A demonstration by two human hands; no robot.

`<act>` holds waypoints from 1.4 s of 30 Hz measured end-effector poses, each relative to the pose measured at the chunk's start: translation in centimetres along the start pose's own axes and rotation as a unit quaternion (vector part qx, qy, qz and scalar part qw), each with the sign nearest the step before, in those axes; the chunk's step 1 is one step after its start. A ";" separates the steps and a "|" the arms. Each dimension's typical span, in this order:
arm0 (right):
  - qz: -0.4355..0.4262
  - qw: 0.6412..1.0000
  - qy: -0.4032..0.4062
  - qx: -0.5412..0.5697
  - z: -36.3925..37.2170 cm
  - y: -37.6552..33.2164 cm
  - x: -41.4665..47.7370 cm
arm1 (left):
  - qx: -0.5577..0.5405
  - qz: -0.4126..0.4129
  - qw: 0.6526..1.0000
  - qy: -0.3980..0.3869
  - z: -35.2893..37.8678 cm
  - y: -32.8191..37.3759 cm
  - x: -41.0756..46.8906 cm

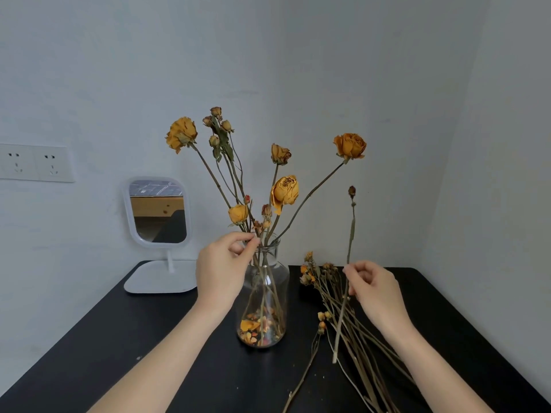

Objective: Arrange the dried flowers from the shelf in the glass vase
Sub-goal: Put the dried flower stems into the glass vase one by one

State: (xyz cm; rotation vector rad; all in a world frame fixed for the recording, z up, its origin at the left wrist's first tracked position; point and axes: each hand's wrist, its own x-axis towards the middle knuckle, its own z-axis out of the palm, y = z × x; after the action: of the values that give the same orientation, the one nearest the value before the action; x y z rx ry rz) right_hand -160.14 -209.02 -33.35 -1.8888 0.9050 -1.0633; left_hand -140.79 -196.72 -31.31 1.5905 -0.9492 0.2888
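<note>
Adding one more flower: that is the step in hand, judged from the layout. Several dried blooms (pixel 284 190) already stand in the glass vase (pixel 281 278), which sits mid-table on the black table (pixel 179 353), with loose petals (pixel 256 326) at its bottom. A pile of loose stems (pixel 366 353) lies just right of the vase, so the task looks partly done.

Right hand (pixel 375 289): raised above the pile, wrist low, fingers curled, thumb and fingertips clamped on a single stem (pixel 351 234). The stem is held close to upright, its small dark bud (pixel 352 191) on top and its cut end hanging just above the pile. It is apart from the vase, to its right.

Left hand (pixel 222 268): forearm reaching in from lower left, hand level with the vase mouth. Thumb and forefinger pinch the standing stems (pixel 269 234) right at the rim; how many are caught I cannot tell. The other fingers are tucked behind.

Next move, as I read it: carry the single stem left, lift its cut end over the rim, and thread it down through the narrow neck between the stems already there. The left hand would need to part or steady them. Brittle heads may shed if knocked.

Also present: a white stand mirror (pixel 158 213) at back left, wall sockets (pixel 35 163) beyond.
</note>
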 end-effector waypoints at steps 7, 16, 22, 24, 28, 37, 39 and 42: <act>-0.064 0.989 0.022 0.134 -0.4 -4.2 2.3 | 0.031 -0.091 0.990 -0.107 1.0 -2.6 -1.8; -0.131 0.974 0.101 0.157 0.4 -6.6 4.8 | 0.052 -0.084 0.987 -0.127 3.5 -2.6 0.1; -0.160 0.968 0.105 0.165 0.9 -7.5 5.2 | -0.042 -0.095 0.979 -0.175 2.6 -3.6 0.8; -0.168 0.967 0.096 0.168 1.3 -7.8 5.2 | -0.062 -0.112 0.976 -0.177 2.6 -3.8 0.8; -0.178 0.967 0.065 0.169 2.2 -8.3 5.3 | -0.080 -0.129 0.972 -0.182 2.8 -4.2 0.6; -0.176 0.963 0.096 0.178 3.1 -8.0 4.2 | -0.090 -0.130 0.971 -0.180 2.6 -4.2 0.6; -0.172 0.961 0.114 0.183 3.0 -7.2 3.5 | -0.086 -0.122 0.975 -0.165 2.7 -4.0 0.5; -0.168 0.957 0.142 0.188 2.9 -6.4 2.6 | -0.080 -0.110 0.981 -0.142 2.9 -3.7 0.3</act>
State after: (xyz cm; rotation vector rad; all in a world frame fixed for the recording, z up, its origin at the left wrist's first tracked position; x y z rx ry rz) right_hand -155.16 -207.59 -27.95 -1.6230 0.4886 -1.6202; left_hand -138.85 -199.67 -34.52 1.5959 -0.9747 -0.1695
